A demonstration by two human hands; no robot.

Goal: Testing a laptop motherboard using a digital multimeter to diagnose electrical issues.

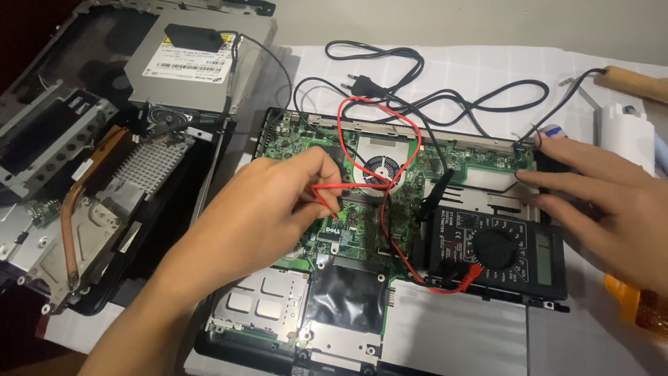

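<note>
An opened laptop base lies in front of me with its green motherboard (pixel 299 143) bare and a round fan (pixel 380 169) in the middle. My left hand (pixel 268 209) pinches a red probe (pixel 325 195) and holds its tip down on the board near a black chip. The red lead (pixel 410 139) loops over the fan and runs to a black multimeter (pixel 504 254) lying on the laptop's right side. A black probe (pixel 433 195) rests loose beside the meter. My right hand (pixel 602 202) lies flat, fingers spread, on the laptop's right edge above the meter.
A second dismantled machine (pixel 104 181) with a copper heat pipe, a metal frame and an optical drive (pixel 198 59) fills the left. A black power cable with plug (pixel 365 85) coils behind the laptop on white paper. A wooden handle (pixel 637 82) and white object (pixel 630 136) sit at far right.
</note>
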